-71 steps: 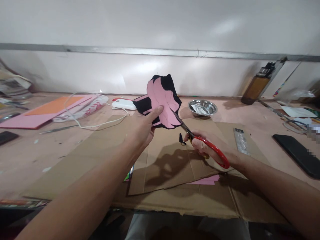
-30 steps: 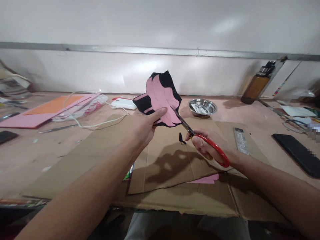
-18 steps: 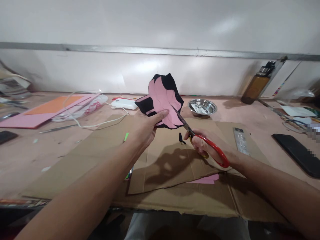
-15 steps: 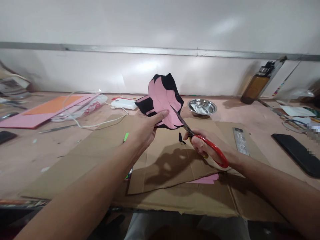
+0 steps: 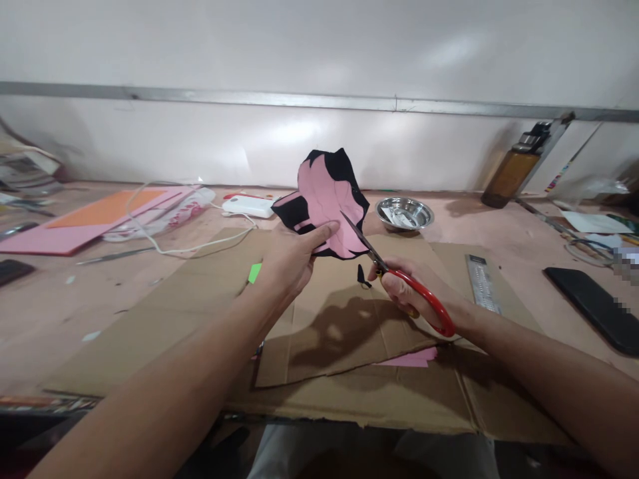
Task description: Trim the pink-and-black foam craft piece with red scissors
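My left hand (image 5: 299, 259) pinches a pink and black cut-out (image 5: 324, 193) with a wavy outline, thumb on its pink face; it is held up above the cardboard. Closed round red-handled scissors (image 5: 424, 296), my right hand (image 5: 404, 283) is at the cut-out's lower right. One dark blade lies across the pink face, and the other blade is hidden behind the piece. A small black scrap (image 5: 361, 274) lies below on the cardboard (image 5: 334, 319).
A metal bowl (image 5: 404, 214) holding small pieces stands behind. To the right are a metal ruler (image 5: 482, 283), a black phone (image 5: 592, 309) and an amber bottle (image 5: 512, 169). Pink and orange sheets (image 5: 107, 209), a white cable (image 5: 210, 247) and a white device (image 5: 247, 206) lie left.
The cut-out and my left hand have shifted very slightly right and down. The scissors have barely moved. More of the green scrap beside my left wrist shows.
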A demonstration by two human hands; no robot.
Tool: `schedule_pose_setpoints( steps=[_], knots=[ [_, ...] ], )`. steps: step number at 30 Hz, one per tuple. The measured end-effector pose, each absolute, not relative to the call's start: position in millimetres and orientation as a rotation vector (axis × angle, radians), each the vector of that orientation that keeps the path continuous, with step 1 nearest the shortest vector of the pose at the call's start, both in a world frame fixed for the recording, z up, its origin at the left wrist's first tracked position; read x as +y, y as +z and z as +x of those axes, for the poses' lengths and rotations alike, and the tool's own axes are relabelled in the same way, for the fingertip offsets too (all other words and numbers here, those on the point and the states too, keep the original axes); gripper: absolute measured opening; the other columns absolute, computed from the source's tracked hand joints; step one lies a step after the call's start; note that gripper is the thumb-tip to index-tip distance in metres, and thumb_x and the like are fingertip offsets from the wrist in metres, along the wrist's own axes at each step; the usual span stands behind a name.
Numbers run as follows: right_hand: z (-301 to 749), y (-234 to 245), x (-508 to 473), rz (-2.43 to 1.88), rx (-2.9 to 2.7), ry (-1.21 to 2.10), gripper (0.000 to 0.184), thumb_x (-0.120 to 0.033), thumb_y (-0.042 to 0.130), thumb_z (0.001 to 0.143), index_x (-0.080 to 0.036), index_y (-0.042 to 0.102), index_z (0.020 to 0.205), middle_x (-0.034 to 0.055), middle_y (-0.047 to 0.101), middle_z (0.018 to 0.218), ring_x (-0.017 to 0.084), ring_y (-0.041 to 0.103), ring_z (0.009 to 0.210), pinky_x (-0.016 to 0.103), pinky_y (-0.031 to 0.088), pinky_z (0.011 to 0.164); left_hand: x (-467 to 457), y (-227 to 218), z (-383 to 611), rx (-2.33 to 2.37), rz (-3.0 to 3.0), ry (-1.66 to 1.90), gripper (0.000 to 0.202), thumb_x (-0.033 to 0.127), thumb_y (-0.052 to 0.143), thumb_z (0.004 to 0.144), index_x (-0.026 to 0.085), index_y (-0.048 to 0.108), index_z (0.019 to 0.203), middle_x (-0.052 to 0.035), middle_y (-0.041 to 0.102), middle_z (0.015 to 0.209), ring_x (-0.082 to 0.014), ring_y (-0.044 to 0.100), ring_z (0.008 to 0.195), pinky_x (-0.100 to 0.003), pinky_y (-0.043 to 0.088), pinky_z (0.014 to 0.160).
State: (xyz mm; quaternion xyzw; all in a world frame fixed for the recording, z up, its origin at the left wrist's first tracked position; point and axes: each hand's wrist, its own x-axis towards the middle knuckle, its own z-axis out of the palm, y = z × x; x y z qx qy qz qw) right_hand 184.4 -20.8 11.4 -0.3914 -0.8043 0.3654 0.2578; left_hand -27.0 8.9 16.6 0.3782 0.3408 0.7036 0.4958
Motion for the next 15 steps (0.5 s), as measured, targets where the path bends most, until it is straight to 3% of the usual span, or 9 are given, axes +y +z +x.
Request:
schedule_pose_setpoints(
  steps=[15],
  knots=[
    [183.5, 11.1, -22.9, -1.074, -2.082, 1.078, 0.044, -0.061, 0.049, 0.092, -0.019, 0.056, 0.084, 0.0022, 0.056, 0.081, 0.015, 0.050, 0.072, 0.030, 0.038, 0.061, 10.9, 12.2, -29.4, 0.827, 0.941, 1.693, 0.033, 0.012, 0.085, 0.062, 0.023, 0.073, 0.090, -0.0019, 0.078, 0.090, -0.0209, 0.072, 0.095, -0.029, 0.057, 0.083]
  ],
)
